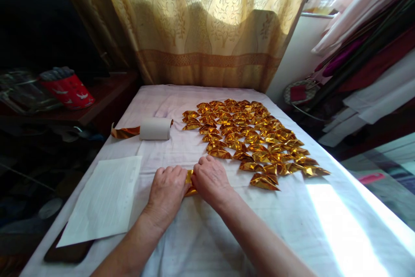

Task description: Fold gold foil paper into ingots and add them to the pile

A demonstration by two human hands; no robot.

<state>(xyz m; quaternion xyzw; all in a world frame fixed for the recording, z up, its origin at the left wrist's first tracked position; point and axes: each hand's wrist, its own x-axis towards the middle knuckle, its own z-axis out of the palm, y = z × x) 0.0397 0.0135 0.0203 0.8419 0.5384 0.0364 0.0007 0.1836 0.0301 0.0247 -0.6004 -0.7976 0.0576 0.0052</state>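
L hand [169,188] & R hand [210,179], lower ctr of frame, had fingers bent in close w/ a small shiny gold foil piece [190,177] gripped btwn them, over the white cloth-covered bench [223,229]. Many folded, pointed gold foil shapes [254,139] lay ctr-right; pale cylindrical roll [151,128], ctr-left; printed white paper sheet [103,199], lower left.

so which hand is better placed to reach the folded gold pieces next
Probably the right hand: it's nearer the folded gold pieces, while the left hand lies nearer the paper sheet.
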